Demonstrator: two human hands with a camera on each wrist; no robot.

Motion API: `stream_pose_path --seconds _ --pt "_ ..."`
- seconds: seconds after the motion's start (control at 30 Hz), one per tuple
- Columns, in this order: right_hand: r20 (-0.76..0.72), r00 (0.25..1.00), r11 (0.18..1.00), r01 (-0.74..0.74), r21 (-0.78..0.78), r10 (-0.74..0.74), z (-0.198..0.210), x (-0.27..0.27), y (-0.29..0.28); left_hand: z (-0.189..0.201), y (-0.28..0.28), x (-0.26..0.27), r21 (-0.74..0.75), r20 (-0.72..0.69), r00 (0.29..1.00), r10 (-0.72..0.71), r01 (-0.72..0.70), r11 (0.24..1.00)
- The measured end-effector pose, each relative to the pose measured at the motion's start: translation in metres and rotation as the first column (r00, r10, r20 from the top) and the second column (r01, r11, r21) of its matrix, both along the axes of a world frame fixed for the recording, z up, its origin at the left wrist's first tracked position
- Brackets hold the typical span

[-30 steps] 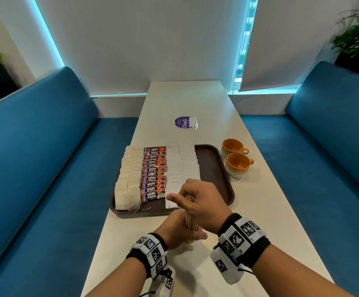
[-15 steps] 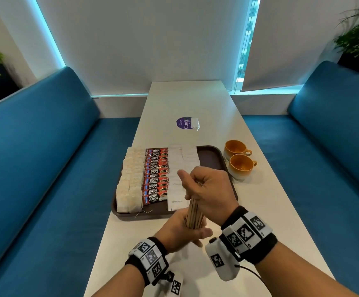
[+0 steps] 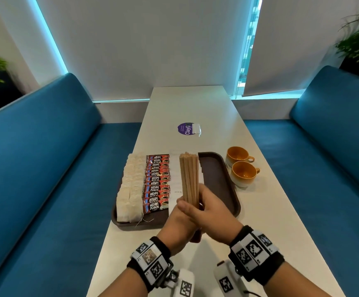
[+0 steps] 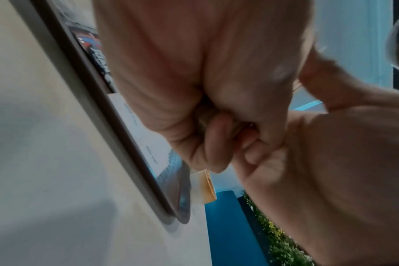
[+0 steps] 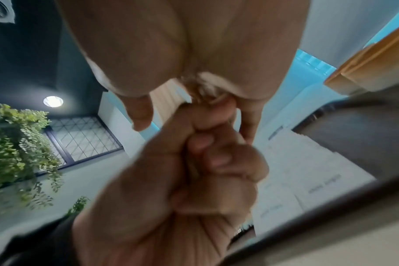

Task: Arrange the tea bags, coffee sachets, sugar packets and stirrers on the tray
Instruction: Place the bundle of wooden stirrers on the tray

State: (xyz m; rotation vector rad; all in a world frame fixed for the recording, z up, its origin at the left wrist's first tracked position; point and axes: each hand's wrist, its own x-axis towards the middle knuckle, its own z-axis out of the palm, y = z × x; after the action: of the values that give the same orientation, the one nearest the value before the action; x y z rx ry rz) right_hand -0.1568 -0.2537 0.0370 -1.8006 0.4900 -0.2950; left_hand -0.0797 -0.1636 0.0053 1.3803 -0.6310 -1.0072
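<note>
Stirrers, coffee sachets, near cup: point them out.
stirrers (image 3: 188, 179), head view, mid bundle above the hands
coffee sachets (image 3: 157, 182), head view, middle of the red row
near cup (image 3: 243, 173), head view, orange inside

Blue benches (image 3: 45, 159), white table (image 3: 195, 108) (long), blinds (image 3: 298, 39)

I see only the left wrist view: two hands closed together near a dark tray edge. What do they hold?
Observer: The left hand and the right hand both grip a bundle of light wooden stirrers at its near end.
Operator: Where is free space on the tray?
Observer: The right part of the brown plastic tray is bare. Pale tea bags, red coffee sachets and white sugar packets fill the left in columns.
Operator: How many cups?
Observer: Two orange ceramic cups, right of the tray.
</note>
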Motion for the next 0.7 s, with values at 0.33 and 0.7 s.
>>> stream_pose_path --seconds 0.33,0.7 --pt "0.024 0.990 0.989 0.142 0.033 -0.142 -0.016 0.016 -0.009 0.000 -0.019 0.000 0.133 0.145 0.989 -0.008 -0.011 0.991" --pt "-0.326 0.875 0.921 0.389 0.033 -0.358 -0.014 0.060 -0.117 -0.025 0.031 0.076 0.375 0.772 0.607 -0.192 -0.190 0.907"
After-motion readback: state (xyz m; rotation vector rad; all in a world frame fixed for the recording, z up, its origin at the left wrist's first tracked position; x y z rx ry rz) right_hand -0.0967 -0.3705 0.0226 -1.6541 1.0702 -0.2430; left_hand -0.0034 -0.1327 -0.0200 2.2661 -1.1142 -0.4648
